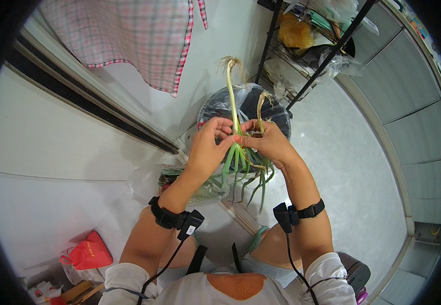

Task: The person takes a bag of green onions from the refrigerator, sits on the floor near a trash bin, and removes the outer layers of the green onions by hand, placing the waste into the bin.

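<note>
My left hand [209, 142] pinches a long scallion [232, 89] where the white stalk turns into green leaves. Its stringy roots point up and away from me, and the leaves hang towards me. The thumb of my right hand [275, 144] meets my left thumb at that same spot. A second, shorter scallion [259, 108] with a yellowish stalk is held in my right hand, its thin leaves drooping below the palm. Both hands are above a round bin [217, 102] lined with a dark plastic bag.
A clear plastic bag [209, 192] of greens lies below my left forearm. A black wire rack [321, 68] with bags stands at the far right, and grey cabinets [415, 114] line the right side. A checked cloth [129, 34] hangs above. A red bag [90, 251] sits lower left.
</note>
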The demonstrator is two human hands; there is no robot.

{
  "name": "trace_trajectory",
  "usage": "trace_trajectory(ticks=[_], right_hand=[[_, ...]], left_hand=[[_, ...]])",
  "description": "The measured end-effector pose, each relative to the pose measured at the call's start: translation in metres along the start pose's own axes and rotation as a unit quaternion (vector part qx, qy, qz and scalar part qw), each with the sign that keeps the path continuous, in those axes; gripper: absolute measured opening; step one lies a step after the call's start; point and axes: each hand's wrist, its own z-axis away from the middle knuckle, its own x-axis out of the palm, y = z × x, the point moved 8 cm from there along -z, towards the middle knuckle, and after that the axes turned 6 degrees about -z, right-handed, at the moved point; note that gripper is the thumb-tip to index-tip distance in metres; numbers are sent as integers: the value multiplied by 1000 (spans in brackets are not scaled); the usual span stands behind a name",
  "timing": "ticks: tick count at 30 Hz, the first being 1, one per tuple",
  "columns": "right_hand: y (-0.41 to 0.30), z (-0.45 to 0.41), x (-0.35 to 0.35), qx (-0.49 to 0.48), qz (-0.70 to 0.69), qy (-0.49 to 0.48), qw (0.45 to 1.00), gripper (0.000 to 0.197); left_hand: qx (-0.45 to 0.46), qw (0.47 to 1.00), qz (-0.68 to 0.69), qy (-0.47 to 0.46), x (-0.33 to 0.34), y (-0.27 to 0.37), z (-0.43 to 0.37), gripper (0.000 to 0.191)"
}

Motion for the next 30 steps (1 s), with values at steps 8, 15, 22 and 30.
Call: trace_trajectory(ticks=[8, 15, 22, 30], right_hand=[[-5, 5, 5, 9, -23, -42, 999, 22], [-4, 3, -2, -65, 15, -45, 997, 27], [2, 0, -1, -37, -6, -44, 998, 25], [20, 12, 4, 39, 43, -122, 991, 22]], left_hand=[[-105, 973, 188, -83, 19, -28, -3, 23], [-73, 990, 93, -78, 21, -8, -4, 18], [54, 996, -50, 46, 2, 9, -6, 15], [-17, 967, -8, 256, -54, -15, -24, 12]])
